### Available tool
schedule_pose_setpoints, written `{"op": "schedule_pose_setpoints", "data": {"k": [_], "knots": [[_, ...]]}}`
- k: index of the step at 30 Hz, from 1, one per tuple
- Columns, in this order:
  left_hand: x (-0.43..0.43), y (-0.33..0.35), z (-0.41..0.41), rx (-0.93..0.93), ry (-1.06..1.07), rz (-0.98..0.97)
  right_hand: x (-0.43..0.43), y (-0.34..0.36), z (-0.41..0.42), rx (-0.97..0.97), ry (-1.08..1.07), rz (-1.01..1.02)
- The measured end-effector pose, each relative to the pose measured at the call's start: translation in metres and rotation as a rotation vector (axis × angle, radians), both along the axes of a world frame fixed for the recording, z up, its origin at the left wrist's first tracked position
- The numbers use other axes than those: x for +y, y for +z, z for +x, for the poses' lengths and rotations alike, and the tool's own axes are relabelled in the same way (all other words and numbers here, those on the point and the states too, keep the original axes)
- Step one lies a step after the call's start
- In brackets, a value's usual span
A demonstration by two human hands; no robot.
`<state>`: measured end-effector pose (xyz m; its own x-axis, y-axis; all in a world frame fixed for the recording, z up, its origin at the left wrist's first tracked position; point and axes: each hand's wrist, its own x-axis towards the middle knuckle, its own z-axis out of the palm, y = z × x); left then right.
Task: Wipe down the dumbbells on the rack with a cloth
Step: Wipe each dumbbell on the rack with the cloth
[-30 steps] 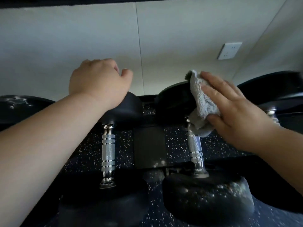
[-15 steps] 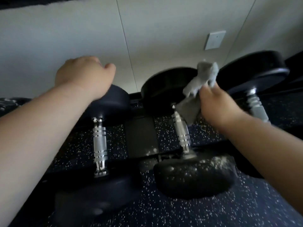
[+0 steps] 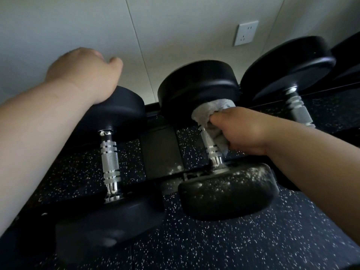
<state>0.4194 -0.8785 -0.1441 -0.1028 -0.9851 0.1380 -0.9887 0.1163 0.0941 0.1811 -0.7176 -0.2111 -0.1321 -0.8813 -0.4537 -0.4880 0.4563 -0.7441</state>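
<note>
Right hand [image 3: 239, 131] clenches a grey terry cloth [image 3: 212, 112] around the middle black rubber dumbbell [image 3: 198, 84]'s knurled steel handle [image 3: 211, 147]. Left hand [image 3: 83, 73] rests atop the neighbouring black dumbbell [image 3: 116, 112], its fingers hidden and grip unclear.

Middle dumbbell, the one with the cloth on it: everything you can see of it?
The middle dumbbell lies on the rack, its handle pointing away from the camera. It has two round black heads that look like rubber: the far head looks clean, while the near head carries white dusty specks along its top. The handle is silver knurled metal with smooth ring grooves. A grey cloth is wrapped round the handle's far part, against the far head, and is gripped by the right hand.
</note>
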Motion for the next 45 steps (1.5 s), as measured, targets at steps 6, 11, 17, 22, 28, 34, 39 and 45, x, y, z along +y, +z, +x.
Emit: {"op": "schedule_pose_setpoints", "data": {"k": [6, 11, 17, 22, 28, 34, 39, 45], "knots": [[-0.002, -0.001, 0.002, 0.022, -0.003, 0.003, -0.014, 0.007, 0.018, 0.292, 0.096, 0.038], [0.001, -0.002, 0.003, 0.066, -0.024, -0.11, 0.026, 0.021, 0.014, 0.495, 0.317, 0.167], [0.008, -0.001, 0.0, 0.046, 0.026, -0.061, 0.003, 0.017, 0.018, 0.093, 0.11, 0.047], [0.015, 0.001, -0.001, 0.126, 0.061, -0.122, 0.004, 0.015, 0.01, 0.149, 0.209, 0.063], [0.021, 0.002, -0.002, 0.183, 0.046, -0.18, 0.026, 0.028, -0.014, 0.189, 0.406, 0.143], [0.158, -0.015, -0.028, 0.379, -0.525, -0.193, -0.003, 0.007, 0.008, -0.098, 0.101, 0.053], [0.251, -0.035, -0.051, 0.349, -1.044, -0.103, 0.007, 0.012, -0.016, 0.063, 0.272, 0.026], [0.23, -0.056, -0.099, -0.07, -1.339, 0.049, 0.013, 0.022, -0.033, 0.249, 0.431, 0.088]]}}
